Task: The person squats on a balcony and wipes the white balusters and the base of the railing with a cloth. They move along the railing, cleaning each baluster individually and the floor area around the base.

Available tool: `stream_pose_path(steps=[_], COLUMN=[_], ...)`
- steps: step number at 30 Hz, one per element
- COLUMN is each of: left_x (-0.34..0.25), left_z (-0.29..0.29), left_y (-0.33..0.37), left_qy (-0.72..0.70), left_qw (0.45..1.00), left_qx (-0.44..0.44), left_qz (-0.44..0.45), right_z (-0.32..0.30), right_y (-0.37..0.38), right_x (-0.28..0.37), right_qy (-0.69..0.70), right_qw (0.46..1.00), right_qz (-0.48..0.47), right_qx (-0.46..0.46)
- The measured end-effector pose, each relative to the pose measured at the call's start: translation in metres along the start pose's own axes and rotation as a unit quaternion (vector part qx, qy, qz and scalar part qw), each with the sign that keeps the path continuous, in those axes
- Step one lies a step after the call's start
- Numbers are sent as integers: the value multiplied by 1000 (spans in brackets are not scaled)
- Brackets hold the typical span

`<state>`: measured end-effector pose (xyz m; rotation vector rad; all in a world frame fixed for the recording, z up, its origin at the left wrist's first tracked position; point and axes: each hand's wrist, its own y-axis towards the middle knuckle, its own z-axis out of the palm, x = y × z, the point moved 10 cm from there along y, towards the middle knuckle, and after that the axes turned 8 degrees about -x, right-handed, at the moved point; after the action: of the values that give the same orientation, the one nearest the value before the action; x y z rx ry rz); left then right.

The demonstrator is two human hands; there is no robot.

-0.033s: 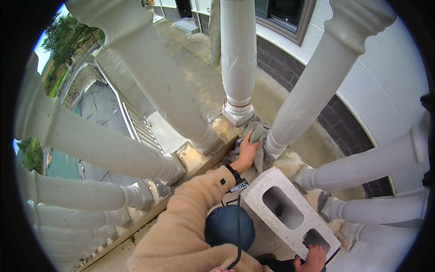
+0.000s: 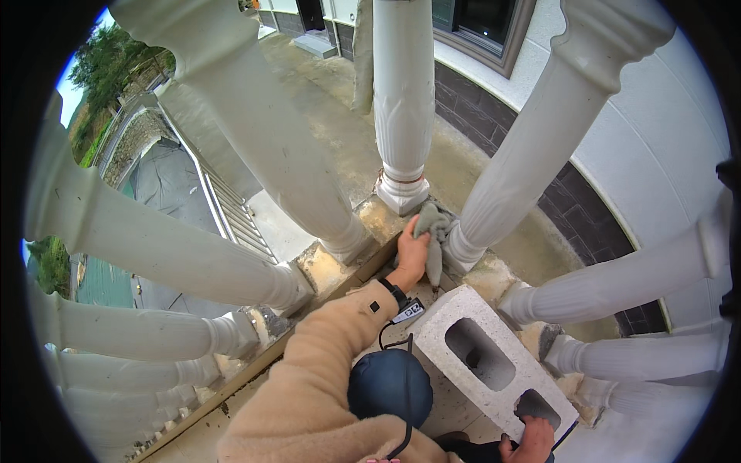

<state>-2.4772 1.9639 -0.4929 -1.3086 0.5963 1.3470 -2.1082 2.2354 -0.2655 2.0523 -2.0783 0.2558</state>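
My left hand reaches into the inner corner of the balustrade and is closed round a bunched grey-green cloth. The cloth lies against the foot of the white baluster on its right, and part of it hangs down toward the concrete block. That pale, hollow block stands just right of my left forearm. At its near end my right hand grips it, fingers hooked over the edge of the smaller hole. The fingertips inside the hole are partly hidden.
White balusters rise on both sides, with a corner post ahead. Rough mortar patches show between their feet on the ledge. My knee is below my left arm, and a black cable runs over it. Beyond stands a dark-tiled wall base.
My left hand has shifted slightly left. The cloth, earlier spread on both sides of the hand, is now bunched on its right. My right hand and the block look unchanged.
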Motion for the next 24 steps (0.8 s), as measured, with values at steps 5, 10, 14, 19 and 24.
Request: stream_pose_path(steps=[5, 10, 14, 19, 24], left_x=[-138, -111, -74, -34, -77], left_z=[-65, -32, -8, 13, 14], left_y=[41, 81, 34, 0, 30], left_qy=[-56, 11, 308, 618, 408], left_qw=[908, 918, 841, 658, 872], left_qx=[-205, -209, -155, 77, 165], left_qz=[361, 338, 417, 423, 213], right_z=[18, 5, 5, 4, 0], right_y=[-5, 3, 3, -3, -8], right_x=[-17, -3, -4, -4, -5], right_qy=[-20, 0, 9, 9, -1], right_qw=[996, 999, 999, 999, 997], right_qz=[51, -36, -26, -31, -38], right_qx=[76, -30, -31, -37, -73])
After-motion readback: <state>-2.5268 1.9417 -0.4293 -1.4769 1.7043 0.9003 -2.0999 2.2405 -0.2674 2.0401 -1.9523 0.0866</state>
